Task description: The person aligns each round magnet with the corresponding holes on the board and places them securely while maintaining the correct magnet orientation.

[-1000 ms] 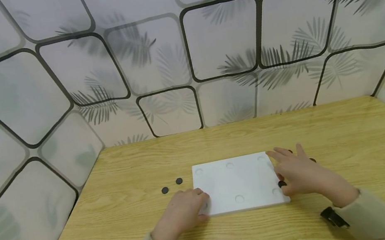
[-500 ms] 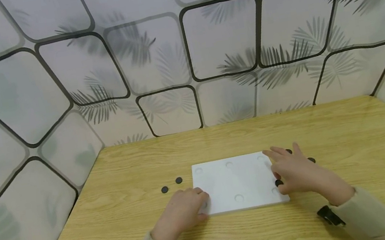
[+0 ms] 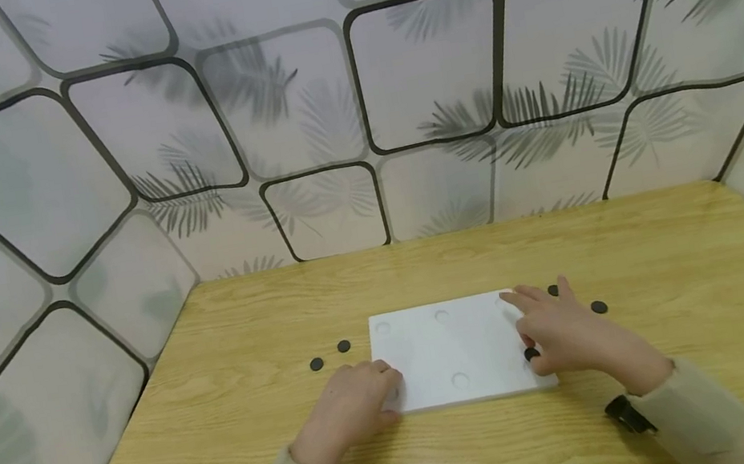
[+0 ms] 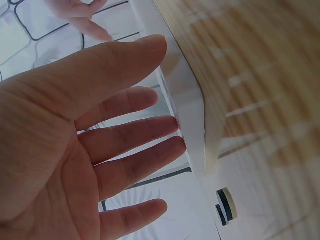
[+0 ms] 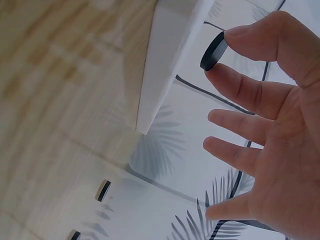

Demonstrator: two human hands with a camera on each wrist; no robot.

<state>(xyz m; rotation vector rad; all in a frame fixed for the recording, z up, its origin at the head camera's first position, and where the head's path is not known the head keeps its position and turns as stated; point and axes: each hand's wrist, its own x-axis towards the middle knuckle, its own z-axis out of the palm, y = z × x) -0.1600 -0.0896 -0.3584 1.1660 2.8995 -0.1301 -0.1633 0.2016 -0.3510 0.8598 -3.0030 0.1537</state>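
A white rectangular board (image 3: 428,353) with several shallow round recesses lies on the table. My left hand (image 3: 348,406) rests on its near left corner; in the left wrist view the fingers are extended, with the thumb (image 4: 150,47) by the board's side. Over the right end of the board, my right hand (image 3: 567,335) pinches a small black disc (image 5: 213,51) between thumb and index fingertip. That disc is held on edge above the board's surface, while the other right-hand fingers (image 5: 235,152) spread out.
Two loose black discs lie left of the board, one disc (image 3: 317,364) nearer than the other disc (image 3: 344,346). Past my right hand are a disc (image 3: 599,307) and a farther disc (image 3: 553,290). A patterned wall (image 3: 438,189) borders the wooden table (image 3: 268,313).
My right hand has shifted slightly left over the board, carrying the pinched black disc inward from the right edge. The left hand has stayed at its corner.
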